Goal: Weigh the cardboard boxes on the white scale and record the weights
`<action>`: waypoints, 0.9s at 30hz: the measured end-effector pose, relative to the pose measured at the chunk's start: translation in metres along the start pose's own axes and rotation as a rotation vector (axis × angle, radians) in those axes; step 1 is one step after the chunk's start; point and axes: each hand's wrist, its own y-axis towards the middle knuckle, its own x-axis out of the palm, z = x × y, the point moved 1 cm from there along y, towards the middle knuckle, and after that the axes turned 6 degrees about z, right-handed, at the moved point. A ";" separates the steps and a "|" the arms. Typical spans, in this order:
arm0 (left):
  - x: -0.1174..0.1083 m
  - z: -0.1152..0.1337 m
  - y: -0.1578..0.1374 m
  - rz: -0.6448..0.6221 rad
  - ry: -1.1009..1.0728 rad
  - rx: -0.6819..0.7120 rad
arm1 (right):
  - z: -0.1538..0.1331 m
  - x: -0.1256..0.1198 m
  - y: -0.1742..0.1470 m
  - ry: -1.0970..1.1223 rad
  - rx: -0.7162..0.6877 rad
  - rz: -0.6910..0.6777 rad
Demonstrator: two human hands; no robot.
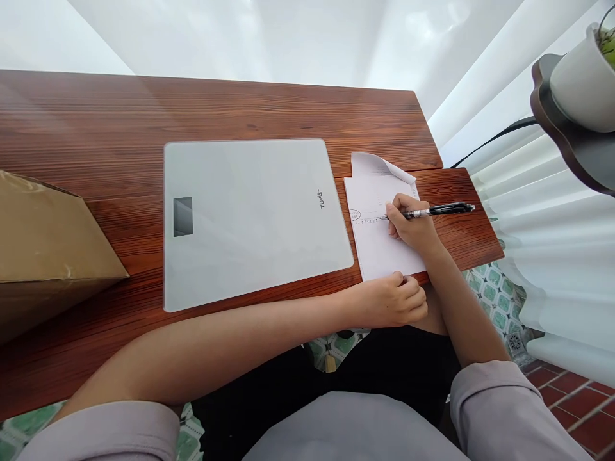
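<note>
My right hand (410, 223) is closed around a black pen (451, 209), its tip touching a white notepad (384, 253). A row of small handwritten marks and a circled note show on the open page. The notepad's top sheets (368, 164) are folded back and curl upward. At the notepad's bottom edge, by the table's front edge, lies my left hand (394, 301) with its fingers curled. Whatever those fingers may hold is hidden. Left of the notepad, a flat white scale (259, 218) with a dark display window (183, 216) lies on the table.
The wooden table (240, 105) carries a cardboard box (48, 237) on the left. A white pot (583, 83) with a plant stands on a dark shelf (542, 96) at the upper right. White curtains (542, 218) hang along the right side and behind the table.
</note>
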 end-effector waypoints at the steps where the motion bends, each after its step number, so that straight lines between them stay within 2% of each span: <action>1: 0.000 0.000 0.000 0.005 0.004 -0.001 | 0.000 0.000 0.000 -0.007 -0.004 0.001; 27: -0.004 -0.001 0.000 -0.052 0.010 0.015 | 0.001 0.000 0.000 -0.016 0.007 -0.027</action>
